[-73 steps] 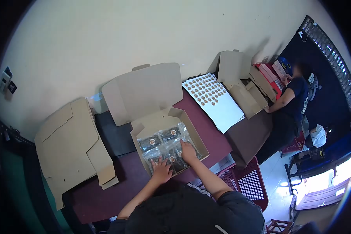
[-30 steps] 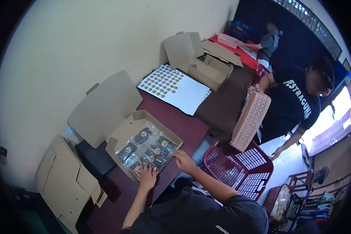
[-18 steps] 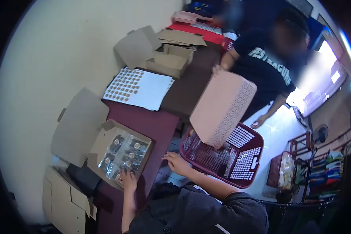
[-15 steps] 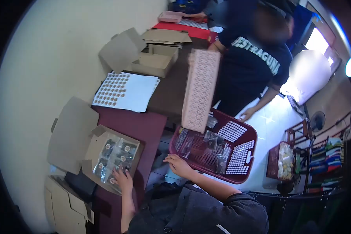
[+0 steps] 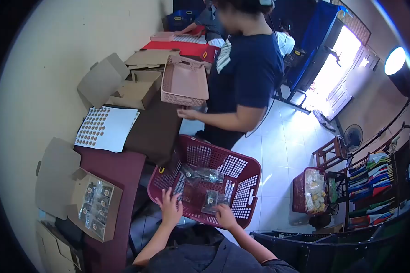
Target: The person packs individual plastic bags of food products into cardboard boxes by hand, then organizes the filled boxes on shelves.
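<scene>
My right hand point(image 5: 226, 217) is down inside the near side of a maroon plastic basket point(image 5: 255, 182), its fingers closed on the edge of a clear plastic packet point(image 5: 210, 202) with dark contents and a round sticker. Fingers spread, my left hand point(image 5: 171, 208) hovers at the basket's near left side and holds nothing. More clear packets point(image 5: 202, 174) lie at the far side of the basket floor. To the left, an open cardboard box point(image 5: 116, 207) holds several similar stickered packets point(image 5: 95, 204) in rows.
A sheet of round stickers point(image 5: 107, 129) lies on the dark table point(image 5: 157, 129) beside another open cardboard box point(image 5: 143, 88). Across the basket, a co-worker point(image 5: 255, 73) stands by a pink tray point(image 5: 184, 82). Another basket with filled bags point(image 5: 298, 191) is on the floor at right.
My left hand has left the packets in the cardboard box and moved right to the basket. My right hand has reached into the basket. The co-worker's pink tray has swung away from above the basket.
</scene>
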### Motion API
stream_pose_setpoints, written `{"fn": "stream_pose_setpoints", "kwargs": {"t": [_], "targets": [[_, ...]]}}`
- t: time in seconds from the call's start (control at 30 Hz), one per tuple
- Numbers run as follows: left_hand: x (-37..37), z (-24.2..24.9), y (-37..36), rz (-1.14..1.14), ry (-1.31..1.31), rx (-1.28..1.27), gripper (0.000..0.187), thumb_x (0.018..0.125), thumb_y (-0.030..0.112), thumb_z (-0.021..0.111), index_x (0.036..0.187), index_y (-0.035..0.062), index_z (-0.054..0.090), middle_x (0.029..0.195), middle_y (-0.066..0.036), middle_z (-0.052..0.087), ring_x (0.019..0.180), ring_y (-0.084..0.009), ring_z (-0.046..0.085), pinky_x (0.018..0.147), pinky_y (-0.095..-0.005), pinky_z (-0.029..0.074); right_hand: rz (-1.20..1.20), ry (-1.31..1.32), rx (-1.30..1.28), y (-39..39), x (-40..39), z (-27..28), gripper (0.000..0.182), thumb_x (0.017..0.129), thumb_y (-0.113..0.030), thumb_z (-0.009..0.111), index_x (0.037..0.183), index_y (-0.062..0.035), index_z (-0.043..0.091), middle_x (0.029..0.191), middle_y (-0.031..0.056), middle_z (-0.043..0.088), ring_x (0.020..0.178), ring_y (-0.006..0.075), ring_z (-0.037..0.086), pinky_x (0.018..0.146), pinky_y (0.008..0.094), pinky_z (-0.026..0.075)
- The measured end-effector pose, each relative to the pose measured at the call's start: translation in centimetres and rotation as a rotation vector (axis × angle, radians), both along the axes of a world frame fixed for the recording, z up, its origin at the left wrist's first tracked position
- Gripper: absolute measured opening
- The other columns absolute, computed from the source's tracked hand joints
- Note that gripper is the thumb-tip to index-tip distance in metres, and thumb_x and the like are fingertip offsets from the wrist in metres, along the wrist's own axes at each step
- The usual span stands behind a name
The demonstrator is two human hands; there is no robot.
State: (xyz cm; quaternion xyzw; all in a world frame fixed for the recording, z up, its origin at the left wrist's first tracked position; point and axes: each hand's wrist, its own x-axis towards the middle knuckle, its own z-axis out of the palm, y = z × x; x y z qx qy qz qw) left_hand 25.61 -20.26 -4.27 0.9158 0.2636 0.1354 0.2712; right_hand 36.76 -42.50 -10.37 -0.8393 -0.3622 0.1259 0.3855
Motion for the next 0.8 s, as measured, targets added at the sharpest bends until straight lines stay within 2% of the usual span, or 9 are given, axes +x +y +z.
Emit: {"fn": "stream_pose_setpoints", "kwargs": {"t": [0.23, 0.27, 0.43, 0.5, 0.57, 0.63, 0.67, 0.77, 0.8], "targets": [[2.5, -8.2, -5.3, -0.416, 0.202, -0.313, 0.033, 0.082, 0.019, 0.056, 0.114, 0.0129, 0.057, 0.135, -0.020, 0.038, 0.131, -0.0401, 0.027, 0.105, -0.0616, 0.016, -0.213, 0.285, -0.210, -5.5, 2.1, -7.7, 0.023, 0.079, -0.007, 0.055, 0.100, -0.0015, 0.064, 0.095, 0.0201, 0.062, 0.084, 0.0338, 0.059, 0.077, 0.0383, 0.048], [3.0, -9.2, -5.5, -0.447, 0.243, -0.340, 0.030, 0.083, 0.021, 0.056, 0.111, 0.0103, 0.058, 0.132, -0.022, 0.040, 0.125, -0.0390, 0.036, 0.103, -0.0555, 0.027, -0.269, 0.331, -0.223, -5.4, 2.3, -8.5, 0.024, 0.079, -0.008, 0.056, 0.101, -0.0017, 0.064, 0.094, 0.0196, 0.062, 0.084, 0.0331, 0.060, 0.078, 0.0381, 0.048], [6.3, -17.4, -5.6, -0.531, 0.385, -0.539, 0.031, 0.083, 0.024, 0.056, 0.108, 0.0048, 0.060, 0.114, -0.023, 0.054, 0.107, -0.0376, 0.053, 0.094, -0.0392, 0.043, -0.491, 0.569, -0.280, -3.9, 3.4, -13.1, 0.028, 0.080, -0.016, 0.054, 0.104, -0.0047, 0.064, 0.093, 0.0176, 0.066, 0.087, 0.0272, 0.064, 0.079, 0.0364, 0.049], [8.5, -20.2, -5.5, -0.436, 0.688, -0.568, 0.035, 0.083, 0.024, 0.056, 0.112, 0.0051, 0.059, 0.101, -0.022, 0.060, 0.098, -0.0391, 0.057, 0.089, -0.0410, 0.046, -0.609, 0.643, -0.316, -3.1, 3.6, -17.3, 0.028, 0.082, -0.020, 0.054, 0.104, -0.0053, 0.065, 0.093, 0.0158, 0.067, 0.084, 0.0258, 0.065, 0.077, 0.0357, 0.049], [9.5, -26.8, -5.4, -0.437, 0.663, -0.525, 0.035, 0.083, 0.026, 0.056, 0.110, 0.0049, 0.060, 0.094, -0.018, 0.064, 0.090, -0.0351, 0.061, 0.083, -0.0391, 0.049, -0.677, 0.878, -0.185, -2.6, 3.9, -23.2, 0.032, 0.082, -0.021, 0.055, 0.108, -0.0039, 0.062, 0.091, 0.0156, 0.067, 0.087, 0.0256, 0.065, 0.079, 0.0349, 0.049], [11.0, -30.1, -4.7, 0.040, 0.711, -1.104, 0.037, 0.084, 0.029, 0.056, 0.111, 0.0042, 0.061, 0.100, -0.015, 0.064, 0.093, -0.0275, 0.061, 0.082, -0.0369, 0.048, -0.700, 0.976, -0.120, -0.9, 4.3, -26.3, 0.040, 0.081, -0.020, 0.057, 0.117, -0.0028, 0.056, 0.096, 0.0167, 0.066, 0.086, 0.0254, 0.064, 0.078, 0.0340, 0.049], [9.5, -37.6, -4.4, 0.060, 0.434, -1.101, 0.040, 0.084, 0.030, 0.057, 0.113, 0.0014, 0.058, 0.100, -0.012, 0.064, 0.095, -0.0227, 0.059, 0.082, -0.0346, 0.047, -0.684, 0.882, -0.118, 0.0, 4.6, -26.0, 0.045, 0.081, -0.020, 0.058, 0.123, -0.0037, 0.051, 0.099, 0.0175, 0.065, 0.085, 0.0251, 0.063, 0.076, 0.0337, 0.049], [10.1, -37.3, -3.7, 0.067, 0.761, -1.181, 0.042, 0.084, 0.026, 0.059, 0.116, -0.0012, 0.055, 0.106, -0.013, 0.061, 0.100, -0.0231, 0.057, 0.085, -0.0341, 0.045, -0.636, 0.753, -0.228, 1.8, 4.3, -30.7, 0.060, 0.080, -0.019, 0.061, 0.134, -0.0057, 0.038, 0.107, 0.0196, 0.061, 0.083, 0.0235, 0.060, 0.072, 0.0333, 0.049], [11.0, -32.4, -4.9, 0.276, 0.742, -1.125, 0.045, 0.082, 0.023, 0.061, 0.119, -0.0019, 0.051, 0.111, -0.014, 0.058, 0.102, -0.0232, 0.055, 0.086, -0.0341, 0.045, -0.614, 0.805, -0.235, 2.3, 4.2, -31.3, 0.063, 0.079, -0.020, 0.062, 0.135, -0.0060, 0.036, 0.108, 0.0197, 0.060, 0.086, 0.0236, 0.060, 0.073, 0.0334, 0.049]]}}
